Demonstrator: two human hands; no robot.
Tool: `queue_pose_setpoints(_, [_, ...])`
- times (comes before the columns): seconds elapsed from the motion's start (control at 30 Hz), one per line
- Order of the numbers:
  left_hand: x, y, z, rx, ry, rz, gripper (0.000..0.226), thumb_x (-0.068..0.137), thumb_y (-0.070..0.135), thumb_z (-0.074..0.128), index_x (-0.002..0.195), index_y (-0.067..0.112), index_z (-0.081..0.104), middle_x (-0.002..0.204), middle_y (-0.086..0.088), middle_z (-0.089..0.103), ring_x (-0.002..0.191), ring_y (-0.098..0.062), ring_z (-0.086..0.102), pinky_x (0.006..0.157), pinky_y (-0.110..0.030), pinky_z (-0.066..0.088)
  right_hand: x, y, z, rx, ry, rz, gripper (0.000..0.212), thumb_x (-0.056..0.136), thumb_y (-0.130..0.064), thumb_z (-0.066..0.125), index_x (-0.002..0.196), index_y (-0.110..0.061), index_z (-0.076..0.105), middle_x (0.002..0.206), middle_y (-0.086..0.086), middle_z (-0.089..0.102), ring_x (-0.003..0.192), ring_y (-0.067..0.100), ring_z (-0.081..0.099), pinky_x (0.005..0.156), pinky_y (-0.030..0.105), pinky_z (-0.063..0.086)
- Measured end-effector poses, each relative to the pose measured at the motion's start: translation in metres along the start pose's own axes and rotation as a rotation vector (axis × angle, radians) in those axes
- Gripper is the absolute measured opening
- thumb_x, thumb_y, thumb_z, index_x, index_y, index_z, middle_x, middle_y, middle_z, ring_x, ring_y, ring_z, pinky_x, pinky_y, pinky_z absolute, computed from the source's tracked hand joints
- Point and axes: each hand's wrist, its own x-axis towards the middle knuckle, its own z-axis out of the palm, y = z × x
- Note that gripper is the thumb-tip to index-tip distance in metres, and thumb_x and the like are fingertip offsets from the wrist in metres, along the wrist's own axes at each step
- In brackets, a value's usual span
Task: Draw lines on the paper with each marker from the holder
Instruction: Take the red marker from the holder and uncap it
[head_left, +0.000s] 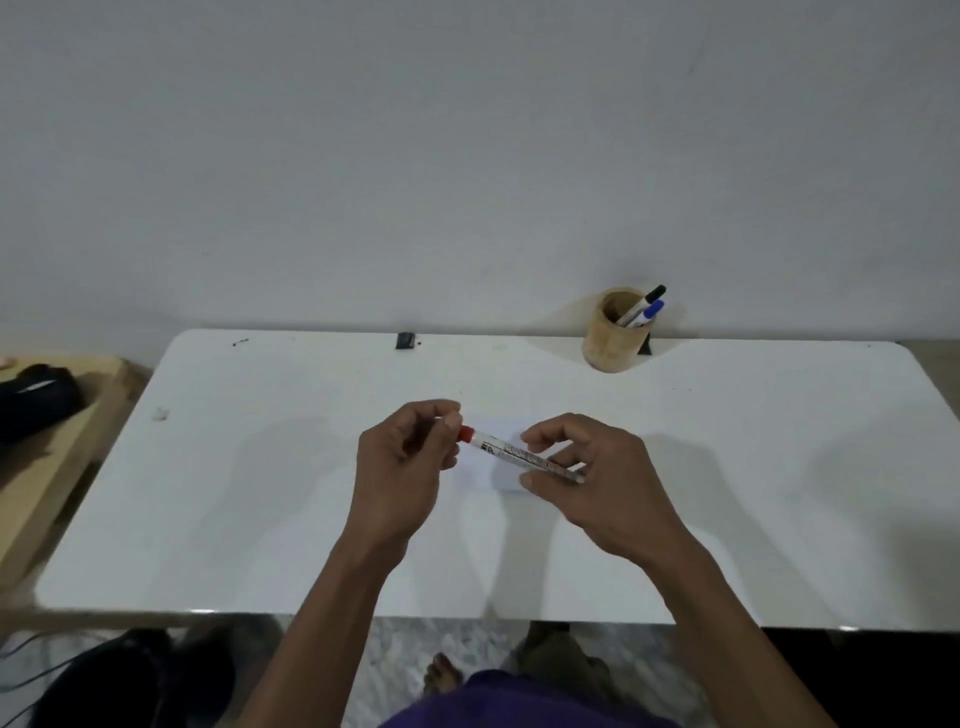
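A red marker (519, 453) is held in mid-air above the table (260, 493), between both hands, over a small sheet of paper (493, 480). The barrel is white with dark print and is tilted, red end up-left, other end down-right.

Right hand (602, 483): closed on the barrel, thumb below, fingers curled over the top. The lower end of the marker is hidden in that grip.

Left hand (402, 467): fingers and thumb pinched together right at the red end. Whether a cap is gripped there cannot be told; the fingertips cover it and the frame is slightly blurred.

The paper is white on a white top, mostly hidden behind the hands and marker. Only its far edge and a lower corner are made out. No lines can be made out on the visible part.

The holder (615, 332), a tan cylinder, is set at the far edge of the table, right of centre, close to the wall (467, 156). Two markers are leaned in it to the right: a black marker (647, 301) and a blue marker (649, 313), touching or nearly so.

A small dark object (406, 341) is seen at the far table edge, left of the holder, well apart from it; it cannot be identified.
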Motion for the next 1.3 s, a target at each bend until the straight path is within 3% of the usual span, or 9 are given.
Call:
queue_pose_setpoints(0.17, [-0.021, -0.015, -0.03, 0.062, -0.141, 0.0, 0.01, 0.087, 0.015, 0.073, 0.097, 0.016, 0.077, 0.082, 0.006, 0.077, 0.074, -0.009, 0.064, 0.076, -0.028, 0.059, -0.024, -0.002, 0.014, 0.432, 0.205, 0.088, 0.031, 0.072, -0.003, 0.088, 0.099, -0.009, 0.073, 0.082, 0.004, 0.08, 0.069, 0.015, 0.074, 0.06, 0.023, 0.058])
queue_pose_setpoints(0.3, [-0.032, -0.02, -0.034, 0.063, -0.165, 0.013, 0.009, 0.088, 0.015, 0.072, 0.095, 0.013, 0.077, 0.076, 0.006, 0.073, 0.07, -0.009, 0.061, 0.071, -0.022, 0.056, -0.035, -0.006, 0.038, 0.879, 0.298, 0.271, 0.035, 0.065, -0.011, 0.083, 0.097, -0.005, 0.07, 0.076, 0.008, 0.075, 0.067, 0.021, 0.071, 0.06, 0.025, 0.058])
queue_pose_setpoints(0.37, [-0.032, -0.021, -0.034, 0.089, -0.174, 0.021, 0.009, 0.089, 0.016, 0.071, 0.096, 0.013, 0.076, 0.077, 0.007, 0.073, 0.07, -0.009, 0.062, 0.07, -0.022, 0.056, -0.038, -0.007, 0.053, 0.95, 0.278, 0.296, 0.03, 0.07, -0.016, 0.081, 0.096, -0.004, 0.071, 0.081, 0.01, 0.075, 0.07, 0.021, 0.071, 0.062, 0.025, 0.058])
queue_pose_setpoints(0.53, [-0.022, -0.029, -0.031, 0.279, -0.171, 0.097, 0.01, 0.091, 0.026, 0.07, 0.099, 0.022, 0.075, 0.077, 0.017, 0.072, 0.071, -0.005, 0.066, 0.071, -0.024, 0.058, -0.028, -0.005, 0.072, 0.919, 0.227, 0.331, 0.033, 0.084, -0.024, 0.075, 0.106, 0.001, 0.072, 0.1, 0.02, 0.078, 0.082, 0.023, 0.075, 0.067, 0.028, 0.06])
queue_pose_setpoints(0.63, [-0.012, -0.034, -0.028, 0.343, -0.129, 0.133, 0.009, 0.091, 0.029, 0.069, 0.093, 0.024, 0.076, 0.084, 0.016, 0.073, 0.076, -0.004, 0.068, 0.07, -0.022, 0.056, -0.013, 0.003, 0.072, 0.879, 0.209, 0.333, 0.025, 0.091, -0.019, 0.072, 0.102, 0.004, 0.073, 0.093, 0.02, 0.078, 0.078, 0.023, 0.074, 0.067, 0.027, 0.06])
queue_pose_setpoints(0.8, [0.012, -0.039, -0.026, 0.39, -0.099, 0.05, 0.013, 0.091, 0.032, 0.068, 0.083, 0.025, 0.075, 0.072, 0.018, 0.072, 0.067, -0.005, 0.069, 0.071, -0.028, 0.056, 0.015, 0.016, 0.055, 0.872, 0.237, 0.313, 0.022, 0.082, -0.022, 0.074, 0.094, -0.003, 0.074, 0.083, 0.013, 0.077, 0.074, 0.024, 0.073, 0.069, 0.027, 0.061])
queue_pose_setpoints(1.0, [0.068, -0.062, -0.03, 0.632, 0.056, 0.01, 0.011, 0.087, 0.025, 0.074, 0.095, 0.018, 0.071, 0.081, 0.008, 0.072, 0.073, 0.0, 0.065, 0.066, -0.002, 0.043, 0.047, 0.04, 0.034, 0.803, 0.261, 0.357, 0.006, 0.092, -0.012, 0.072, 0.091, -0.006, 0.072, 0.089, 0.018, 0.075, 0.079, 0.026, 0.072, 0.069, 0.027, 0.06])
queue_pose_setpoints(1.17, [0.109, -0.086, -0.03, 0.856, 0.052, 0.013, 0.008, 0.089, 0.017, 0.07, 0.093, 0.01, 0.069, 0.088, -0.007, 0.071, 0.075, -0.02, 0.063, 0.075, -0.028, 0.049, 0.066, 0.055, 0.03, 0.713, 0.253, 0.383, 0.008, 0.092, -0.013, 0.073, 0.092, -0.005, 0.071, 0.081, 0.008, 0.077, 0.077, 0.023, 0.073, 0.068, 0.027, 0.059])
queue_pose_setpoints(1.3, [0.126, -0.098, -0.029, 0.947, 0.013, -0.038, 0.008, 0.09, 0.012, 0.068, 0.097, 0.007, 0.069, 0.094, -0.013, 0.067, 0.077, -0.024, 0.059, 0.074, -0.032, 0.047, 0.073, 0.062, 0.032, 0.667, 0.238, 0.392, 0.009, 0.091, -0.012, 0.074, 0.094, -0.004, 0.071, 0.08, 0.006, 0.077, 0.077, 0.021, 0.075, 0.069, 0.029, 0.06])
